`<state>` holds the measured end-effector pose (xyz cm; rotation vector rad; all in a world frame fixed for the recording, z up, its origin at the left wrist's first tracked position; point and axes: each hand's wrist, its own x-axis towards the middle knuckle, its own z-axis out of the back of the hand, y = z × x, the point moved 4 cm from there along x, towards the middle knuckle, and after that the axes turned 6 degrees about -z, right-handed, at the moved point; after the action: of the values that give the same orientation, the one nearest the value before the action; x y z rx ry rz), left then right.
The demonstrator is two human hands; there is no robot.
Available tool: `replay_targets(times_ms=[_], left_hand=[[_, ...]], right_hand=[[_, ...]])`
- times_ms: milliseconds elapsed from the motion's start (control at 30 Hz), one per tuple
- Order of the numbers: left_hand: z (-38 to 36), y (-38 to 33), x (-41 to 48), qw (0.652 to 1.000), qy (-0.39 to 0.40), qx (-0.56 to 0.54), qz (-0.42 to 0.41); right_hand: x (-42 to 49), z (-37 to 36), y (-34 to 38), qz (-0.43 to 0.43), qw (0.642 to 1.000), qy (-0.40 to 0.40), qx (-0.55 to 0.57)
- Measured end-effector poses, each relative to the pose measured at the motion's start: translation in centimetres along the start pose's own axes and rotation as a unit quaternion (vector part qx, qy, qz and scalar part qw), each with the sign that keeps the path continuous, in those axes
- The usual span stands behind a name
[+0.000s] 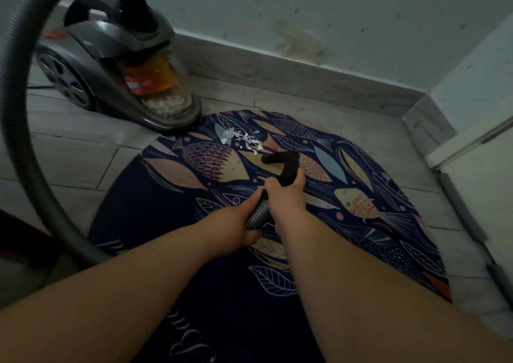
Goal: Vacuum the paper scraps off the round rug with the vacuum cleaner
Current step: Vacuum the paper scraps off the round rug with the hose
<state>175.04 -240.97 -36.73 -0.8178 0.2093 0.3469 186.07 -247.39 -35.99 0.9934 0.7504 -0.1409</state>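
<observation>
While the paper scraps (244, 139) lie in a loose heap just beyond the fingers (300, 178), on the far part of the round rug (166, 223), a hasty sweep of the black nozzle (280, 160) could scatter them onto the floor (69, 151), or suction could lift the rug. The right hand (286, 196) curls tight round the nozzle's bend. The left hand (236, 223) grips the ribbed hose (256, 217) just behind. The vacuum cleaner (116, 65) stands beyond the scraps, at the rug's edge.

The rug (155, 212) is dark navy, patterned with fish and leaves in peach, orange and pale blue; the paper scraps (244, 139) near its far edge are white. The vacuum cleaner (111, 43) is grey and orange, its hose (16, 112) grey, its handle (287, 161) black.
</observation>
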Motion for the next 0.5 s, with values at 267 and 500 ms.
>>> replay_targets(times_ms=[267, 500], left_hand=[[0.3, 0.3, 0.6, 1.000, -0.006, -0.011, 0.008], [1.4, 1.5, -0.2, 1.000, -0.016, -0.001, 0.027]], right_hand=[[1.0, -0.3, 0.1, 0.003, 1.000, 0.019, 0.015], [0.8, -2.2, 0.7, 0.018, 0.999, 0.046, 0.007]])
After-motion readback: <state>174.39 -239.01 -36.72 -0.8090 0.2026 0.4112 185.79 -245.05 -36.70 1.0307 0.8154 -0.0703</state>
